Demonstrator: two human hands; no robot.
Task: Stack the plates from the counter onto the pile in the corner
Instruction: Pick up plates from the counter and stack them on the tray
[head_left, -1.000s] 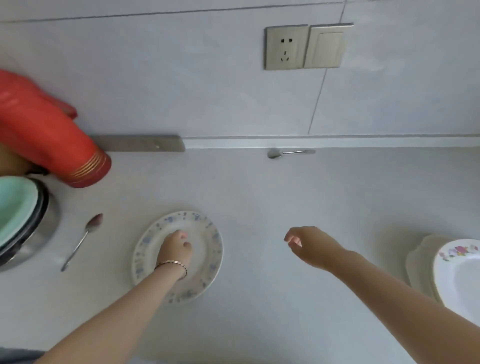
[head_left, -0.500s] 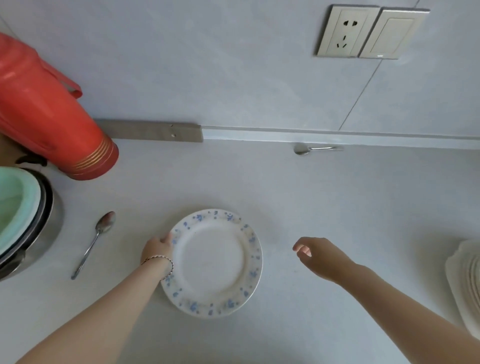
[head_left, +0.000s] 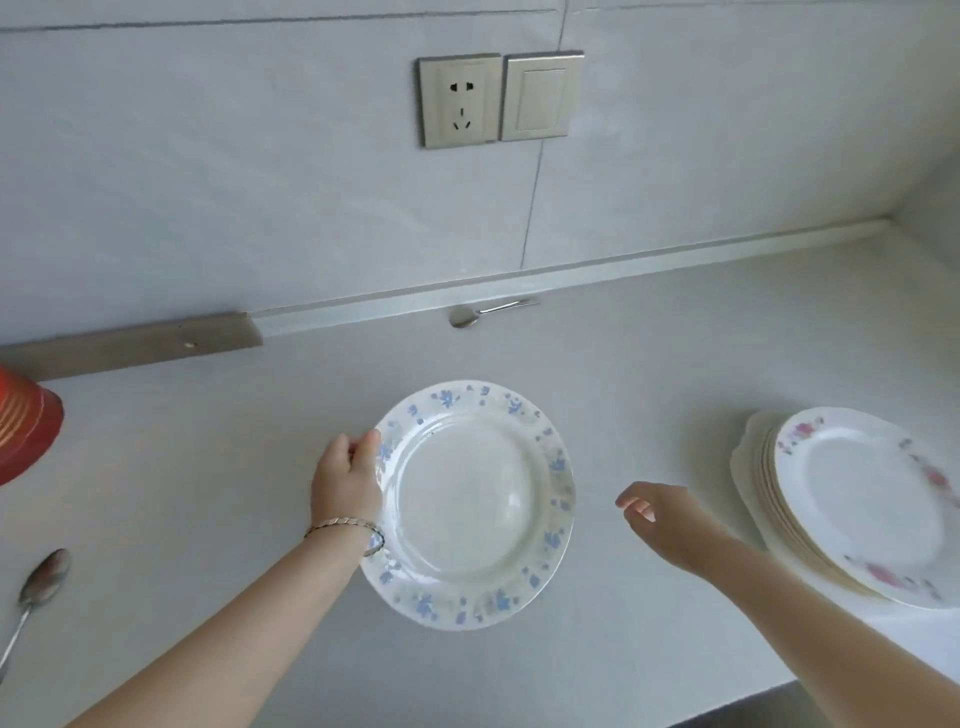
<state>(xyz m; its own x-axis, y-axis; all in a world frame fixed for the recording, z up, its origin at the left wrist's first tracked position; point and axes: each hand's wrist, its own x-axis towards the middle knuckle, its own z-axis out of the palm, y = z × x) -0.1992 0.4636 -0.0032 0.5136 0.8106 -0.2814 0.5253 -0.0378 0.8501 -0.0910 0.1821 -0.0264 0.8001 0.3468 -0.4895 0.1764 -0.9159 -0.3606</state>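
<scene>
The blue-flowered plate (head_left: 475, 506) is held at its left rim alone by the left hand (head_left: 345, 480), thumb over the edge, above the counter (head_left: 649, 374) and well left of the pile (head_left: 852, 506) in the corner. The right hand (head_left: 667, 522) is open and empty (between plate and pile). A one-sided pinch could let the plate tip or slip, and a careless landing could chip the pink-flowered top plate (head_left: 872, 499).

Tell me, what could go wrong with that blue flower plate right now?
1. The left hand pinches the blue-flowered plate by one edge only, and the right hand is empty beside it, so the plate might tip or slip.
2. The plate pile already leans with its edges staggered, so setting another on top carelessly might make it slide.
</scene>
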